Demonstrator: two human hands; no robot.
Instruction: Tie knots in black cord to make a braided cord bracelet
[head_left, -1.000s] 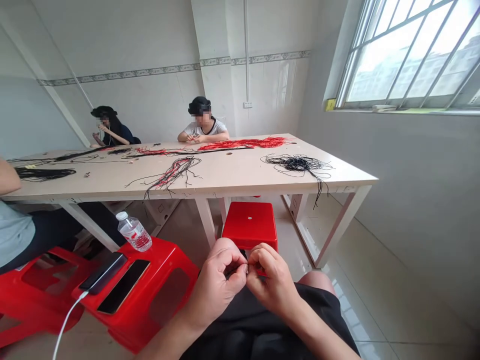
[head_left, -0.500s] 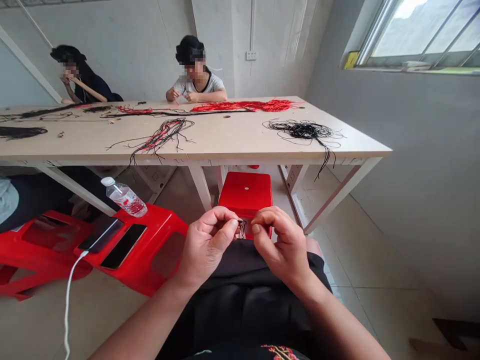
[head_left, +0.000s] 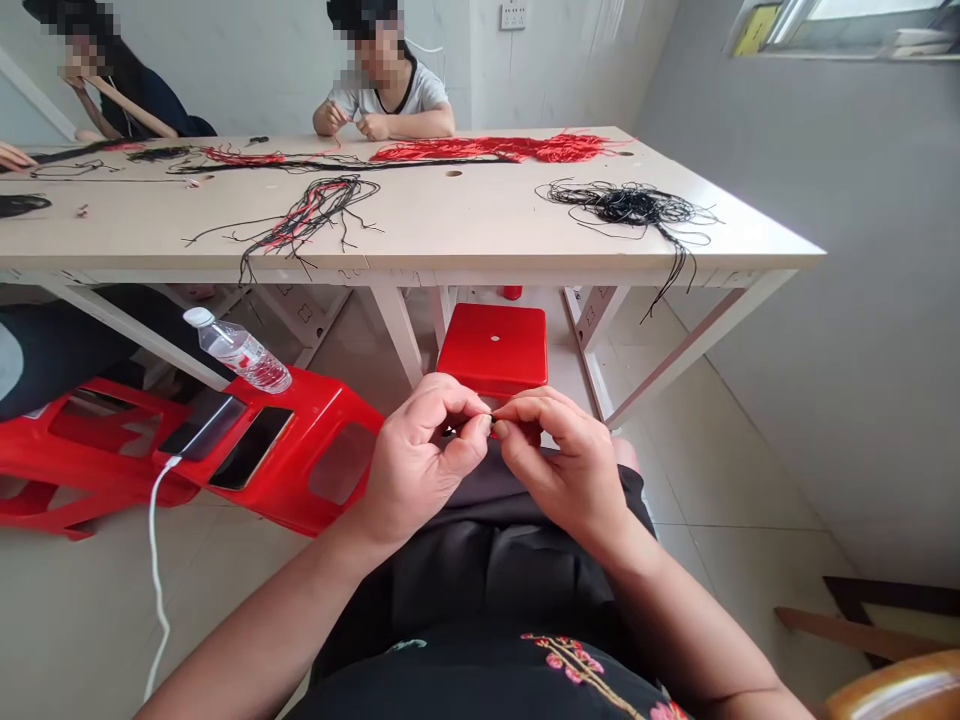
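Observation:
Over my lap, my left hand [head_left: 427,460] pinches a small bit of black cord [head_left: 492,421] between thumb and forefinger. My right hand [head_left: 566,462] closes on the same cord from the other side, its thumb and forefinger tips meeting those of the left. Only a dark speck of the cord shows; the rest is hidden behind my fingers. On the table beyond lie a tangled bundle of black cords [head_left: 634,205] to the right and a bundle of black and red cords [head_left: 311,215] to the left.
A long pale table [head_left: 465,235] stands ahead, with red cords [head_left: 540,149] at its far side. Two people sit across it. A red stool [head_left: 491,350] is under the edge. Left, another red stool [head_left: 319,400] bears a water bottle [head_left: 244,352], a phone [head_left: 252,447] and a cabled power bank [head_left: 202,424].
My hands have come together, fingertips now touching, and the black loops that showed between them are hidden. The view has tilted downward.

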